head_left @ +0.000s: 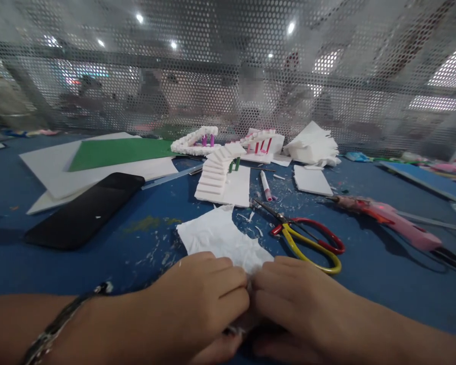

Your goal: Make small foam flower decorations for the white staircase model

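My left hand (209,299) and my right hand (292,299) meet at the near side of the table, fingers curled in. Between them they grip a crumpled white tissue (220,235), whose ragged far end spreads out beyond my knuckles. The fingertips and the gripped part are mostly hidden. Scissors (300,233) with one red and one yellow handle lie just beyond my right hand. Ahead of the tissue stands a small white model staircase (215,175) on a white base, with green posts under it.
A black phone (87,210) lies at left before green and white sheets (121,153). Two more staircase models (195,142) stand farther back, near a tissue stack (313,144). A marker (266,186) lies mid-table; a pink glue gun (391,220) is at right. Perforated metal mesh (220,96) rises behind.
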The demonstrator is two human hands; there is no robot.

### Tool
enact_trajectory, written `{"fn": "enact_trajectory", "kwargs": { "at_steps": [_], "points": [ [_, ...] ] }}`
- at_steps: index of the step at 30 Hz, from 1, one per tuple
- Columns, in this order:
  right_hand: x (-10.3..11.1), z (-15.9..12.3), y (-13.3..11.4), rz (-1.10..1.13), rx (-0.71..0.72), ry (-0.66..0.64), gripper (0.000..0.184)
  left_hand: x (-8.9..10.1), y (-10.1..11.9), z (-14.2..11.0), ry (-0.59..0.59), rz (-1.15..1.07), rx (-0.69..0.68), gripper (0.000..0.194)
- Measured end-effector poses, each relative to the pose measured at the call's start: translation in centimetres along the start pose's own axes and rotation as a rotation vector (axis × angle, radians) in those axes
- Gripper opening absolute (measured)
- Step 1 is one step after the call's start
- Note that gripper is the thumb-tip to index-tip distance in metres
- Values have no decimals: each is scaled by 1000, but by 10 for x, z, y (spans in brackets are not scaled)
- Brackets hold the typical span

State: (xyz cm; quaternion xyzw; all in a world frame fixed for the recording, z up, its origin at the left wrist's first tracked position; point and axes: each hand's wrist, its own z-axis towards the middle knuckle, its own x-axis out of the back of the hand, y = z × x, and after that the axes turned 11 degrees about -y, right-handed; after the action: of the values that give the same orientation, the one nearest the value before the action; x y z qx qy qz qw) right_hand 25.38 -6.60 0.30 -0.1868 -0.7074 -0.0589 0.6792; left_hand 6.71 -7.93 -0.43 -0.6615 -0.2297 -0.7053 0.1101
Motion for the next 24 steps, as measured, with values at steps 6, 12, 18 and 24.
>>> {"fn": "enact_trajectory", "kwargs": {
  "at_steps": [6,12,18,24],
  "points": [
    [-8,2,-3,16,-58,19,12,-2,-1,-1,8,-22,-5,7],
    [2,-2,1,-58,69,-62,19,3,-4,-2,-71,-55,-8,7],
    [6,-2,-1,-8,26,-54,9,0,-2,-4,-16,-13,1,5],
    [4,-1,-2,147,-52,-62,6,-2,0,-2,23,-70,1,9]
  ]
}}
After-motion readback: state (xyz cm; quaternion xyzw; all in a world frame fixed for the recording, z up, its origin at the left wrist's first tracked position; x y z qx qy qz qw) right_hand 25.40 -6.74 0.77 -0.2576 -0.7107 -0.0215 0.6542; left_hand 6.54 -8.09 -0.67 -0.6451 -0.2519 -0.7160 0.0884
